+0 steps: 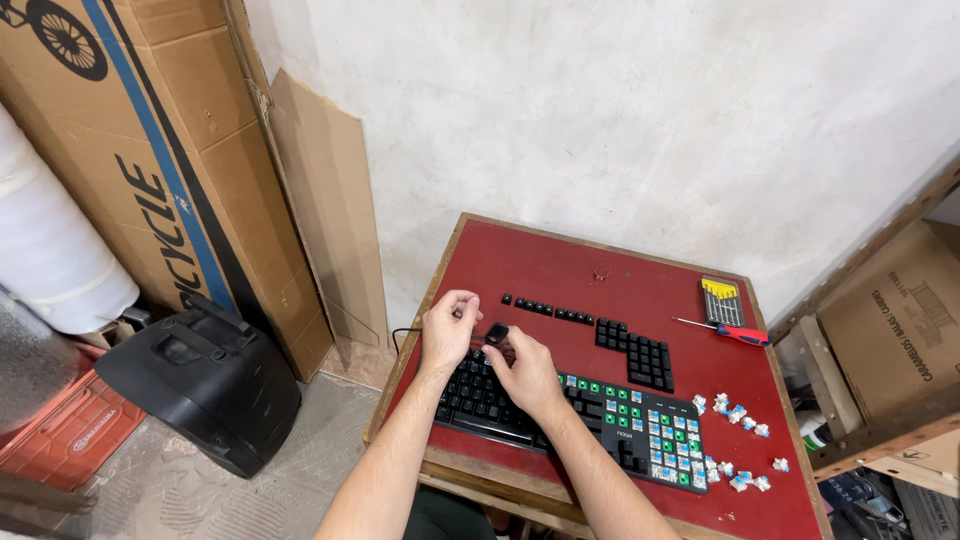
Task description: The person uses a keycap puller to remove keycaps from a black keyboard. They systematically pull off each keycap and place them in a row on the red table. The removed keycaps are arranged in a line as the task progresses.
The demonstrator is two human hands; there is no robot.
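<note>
So here's the setup: a black mechanical keyboard [570, 412] sits on a small red desk [560, 262], running left to right but angled, with its far-right end closer to the camera. Both hands are over the left half of it. The right hand [527, 372] is pinching a single black keycap [497, 333] between thumb and fingertips, held just above the top-left rows, so it's closed on that cap. The left hand [447, 328] is right beside it, fingers curled in loosely near the upper-left corner of the board; can't tell if it's actually got anything in it or is just steadying the edge.

The keycap is dark, squarish and small, sitting between the two hands, a touch nearer the right one. From there the keyboard's long axis stretches off to the right and toward the camera.

The left part of the board still has its black caps on. The right part is stripped, with green and blue switches showing. Pulled caps are lined up in a row [548, 309] and a block [640, 355] behind the board. Loose white-and-blue switches [735, 413] are scattered at the right, and a red-handled screwdriver [725, 330] lies near a small bit case [721, 299].
</note>
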